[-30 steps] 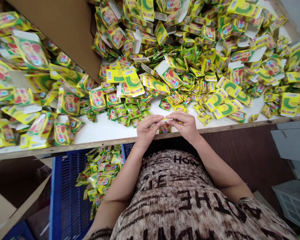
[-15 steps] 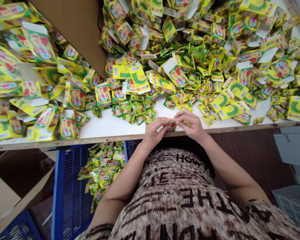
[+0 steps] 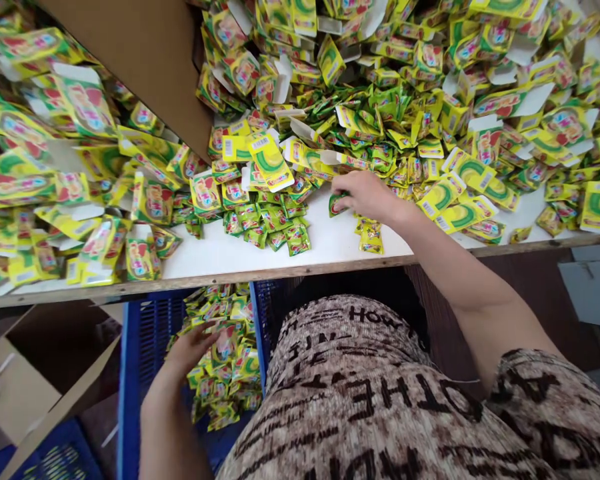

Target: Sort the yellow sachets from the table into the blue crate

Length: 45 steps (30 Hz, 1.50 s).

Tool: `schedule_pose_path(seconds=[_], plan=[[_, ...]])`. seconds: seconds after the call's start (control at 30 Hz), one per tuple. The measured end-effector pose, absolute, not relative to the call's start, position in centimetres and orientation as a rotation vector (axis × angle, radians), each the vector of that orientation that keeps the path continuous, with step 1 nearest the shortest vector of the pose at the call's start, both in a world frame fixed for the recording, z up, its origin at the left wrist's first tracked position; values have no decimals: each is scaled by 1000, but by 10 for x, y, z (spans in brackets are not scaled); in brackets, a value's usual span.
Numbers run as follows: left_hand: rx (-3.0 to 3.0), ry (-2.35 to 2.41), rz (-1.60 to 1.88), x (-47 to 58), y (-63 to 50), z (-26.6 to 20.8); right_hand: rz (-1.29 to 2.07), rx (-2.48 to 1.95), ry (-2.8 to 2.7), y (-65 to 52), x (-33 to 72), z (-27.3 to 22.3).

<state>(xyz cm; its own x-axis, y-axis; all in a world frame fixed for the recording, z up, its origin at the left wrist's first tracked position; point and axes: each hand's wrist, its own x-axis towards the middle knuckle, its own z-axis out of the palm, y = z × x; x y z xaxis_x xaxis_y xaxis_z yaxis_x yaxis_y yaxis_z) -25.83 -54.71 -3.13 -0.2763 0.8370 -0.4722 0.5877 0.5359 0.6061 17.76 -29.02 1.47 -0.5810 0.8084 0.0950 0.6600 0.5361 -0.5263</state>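
Green sachet: a small green packet [image 3: 338,203] lies on the white desk [image 3: 330,243], under the fingertips of the right hand [image 3: 365,193], just at the near edge of the big heap, where loose ones are easiest to pick off.
Right grip: fingers curl down onto that packet; pinched or only touched, I cannot tell.
Left grip: the left hand [image 3: 193,347] hangs low, below the desk edge, fingers spread and released over the packets [image 3: 227,360] in the blue crate [image 3: 130,373].
Crate position: it sits just under the desk edge, beside the lap, within a short drop.
Beyond the right grip: yellow boxes [image 3: 455,193] and sachets lie piled.
Left of it: a row of green packets [image 3: 265,223].
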Motion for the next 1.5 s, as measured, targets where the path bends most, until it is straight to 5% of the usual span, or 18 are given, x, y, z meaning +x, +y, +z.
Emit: schedule_pose_path(seconds=[0.17, 0.33, 0.5, 0.7, 0.83, 1.03, 1.17, 1.5], plan=[[1064, 1754, 211, -244, -540, -19, 1011, -1420, -2173, -329, 228, 6], [1374, 1376, 310, -174, -457, 25, 748, -1614, -2260, -366, 240, -25], [1563, 1476, 918, -121, -377, 22, 520, -1459, -2312, -380, 243, -40], [1509, 1849, 1498, -94, -291, -7, 715, -1493, -2273, -391, 234, -40], [1920, 2013, 1139, -85, -261, -2, 946, -1514, -2264, -384, 228, -31], [2468, 1641, 478, -113, -250, 7, 1014, -1382, -2354, -377, 234, -26], [2407, 1688, 515, -127, -248, 2, 1158, -1403, -2229, -380, 237, -28], [2332, 1674, 983, -108, -244, 4, 879, -1510, -2265, -396, 238, -29]])
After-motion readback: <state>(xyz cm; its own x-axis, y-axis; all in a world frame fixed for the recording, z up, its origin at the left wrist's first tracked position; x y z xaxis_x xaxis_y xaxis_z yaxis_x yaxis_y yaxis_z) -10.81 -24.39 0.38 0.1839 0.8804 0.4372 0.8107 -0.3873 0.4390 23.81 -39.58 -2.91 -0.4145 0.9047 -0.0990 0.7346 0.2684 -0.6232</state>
